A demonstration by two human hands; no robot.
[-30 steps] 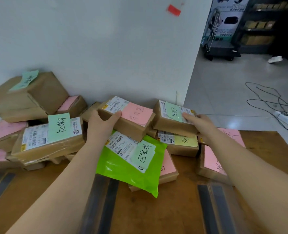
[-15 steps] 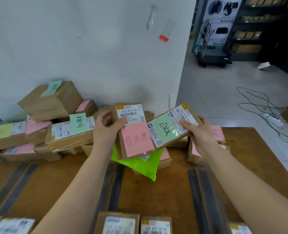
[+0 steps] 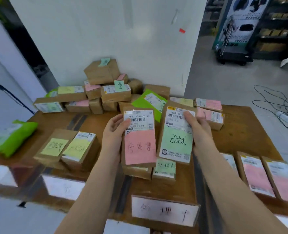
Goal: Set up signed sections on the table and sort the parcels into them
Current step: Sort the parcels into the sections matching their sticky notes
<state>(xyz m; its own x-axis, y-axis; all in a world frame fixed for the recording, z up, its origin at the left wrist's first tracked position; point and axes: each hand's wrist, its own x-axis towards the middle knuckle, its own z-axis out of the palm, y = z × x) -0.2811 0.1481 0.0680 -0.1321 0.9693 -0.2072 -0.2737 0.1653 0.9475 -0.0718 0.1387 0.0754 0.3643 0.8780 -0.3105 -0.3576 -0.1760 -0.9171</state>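
My left hand (image 3: 113, 132) grips a brown parcel with a pink note (image 3: 140, 146) by its left edge, held up over the wooden table (image 3: 241, 132). Beside it my right hand (image 3: 198, 130) grips a brown parcel with a green note (image 3: 177, 141), thumb across its label. Both parcels face me, side by side. Under them lie two sorted parcels, one with a green note (image 3: 165, 168). White paper signs (image 3: 163, 211) hang on the table's near edge, another sign (image 3: 63, 188) to the left.
An unsorted heap of brown parcels (image 3: 116, 93) with a green bag (image 3: 150, 100) leans on the white wall. Two yellow-noted parcels (image 3: 67, 147) and a green bag (image 3: 11, 137) lie at left, pink-noted parcels (image 3: 265, 176) at right. Cables (image 3: 278, 102) trail on the floor.
Both hands lifted one parcel each off the heap and drew them towards me over the table's middle. My view pulled back, showing the near edge and its signs.
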